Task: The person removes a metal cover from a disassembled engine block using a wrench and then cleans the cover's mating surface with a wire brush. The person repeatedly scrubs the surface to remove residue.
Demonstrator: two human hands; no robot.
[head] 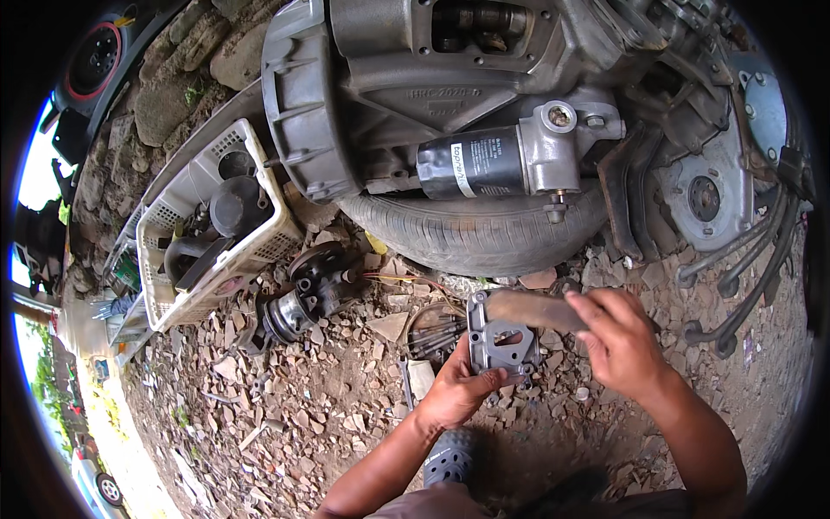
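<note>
My left hand (454,392) grips a grey cast-metal housing (487,353) by its lower left side, thumb across the front. The casting has a cut-out in its face and bolt holes along its edge. In my right hand (622,344) is a flat brown strip-like tool (535,310), blurred, so its exact kind is unclear. It lies across the casting's upper part; whether it touches is hard to tell. Beyond both hands, a large engine block (447,97) with a black oil filter (486,162) rests over a tyre (473,237).
A white plastic crate (262,243) of parts stands at left. Near it lies a cylindrical engine part (292,314). A spanner (406,383) lies left of the casting. Dark cables (768,237) hang at right. Stone chips cover the soil around my shoe (449,454).
</note>
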